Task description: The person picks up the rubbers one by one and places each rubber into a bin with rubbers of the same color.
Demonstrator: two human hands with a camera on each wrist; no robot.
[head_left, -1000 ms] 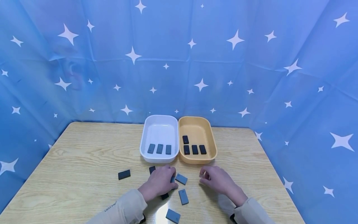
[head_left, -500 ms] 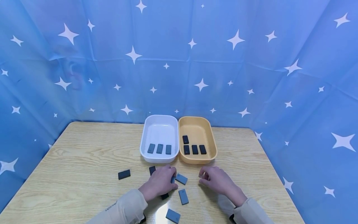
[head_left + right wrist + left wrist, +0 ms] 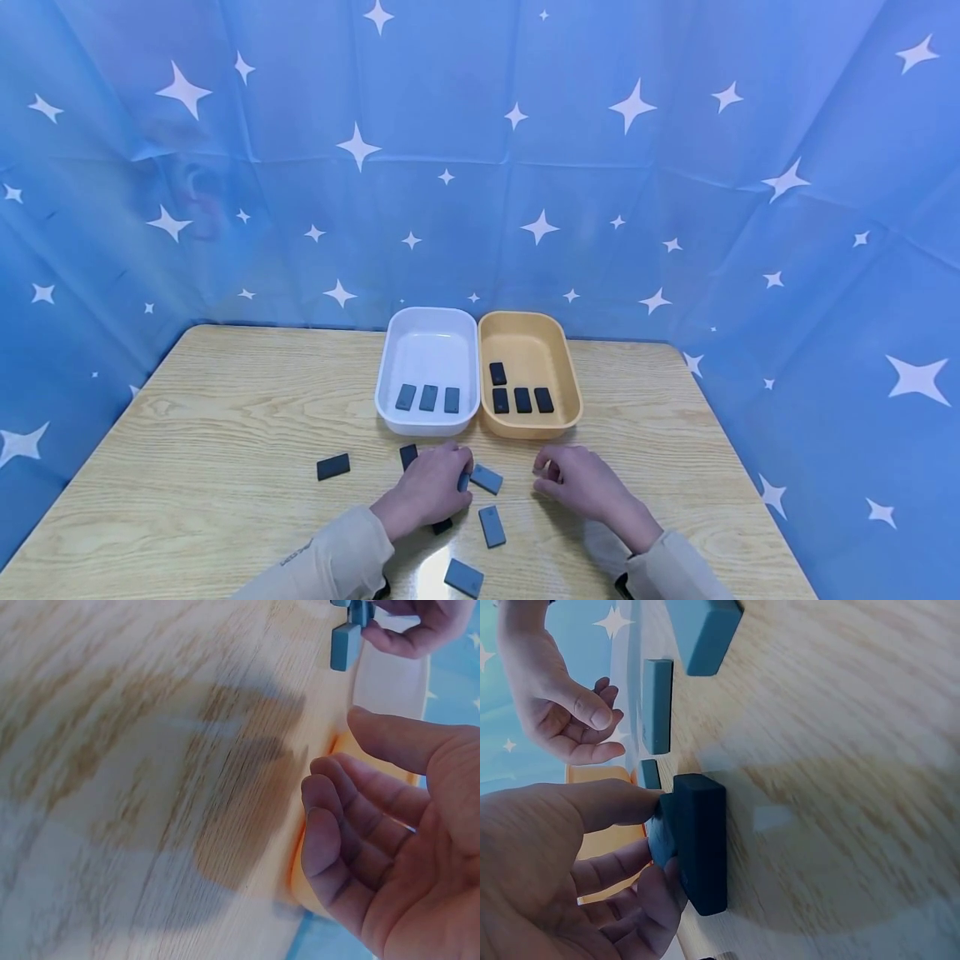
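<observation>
My left hand [image 3: 429, 487] is low over the table, pinching a blue-grey block [image 3: 660, 836] between thumb and fingertips. In the head view the fingers cover most of that block. A black block [image 3: 701, 847] stands close in front of it in the left wrist view. Another black block [image 3: 408, 456] lies partly behind the hand. To the right lie blue-grey blocks, one [image 3: 487, 479] near the fingertips and one [image 3: 492, 527] nearer me. My right hand [image 3: 581, 482] hovers in front of the orange tray, fingers loosely curled, with nothing in it.
A white tray [image 3: 427, 429] with several blue-grey blocks stands beside an orange tray [image 3: 531, 432] with several black blocks. One black block [image 3: 333, 467] lies farther left, and a blue-grey block [image 3: 464, 578] near the front. A blue starry curtain [image 3: 480, 208] hangs behind the table.
My left thumb has drawn in slightly toward the blue-grey block. The right hand and the other blocks have stayed in place.
</observation>
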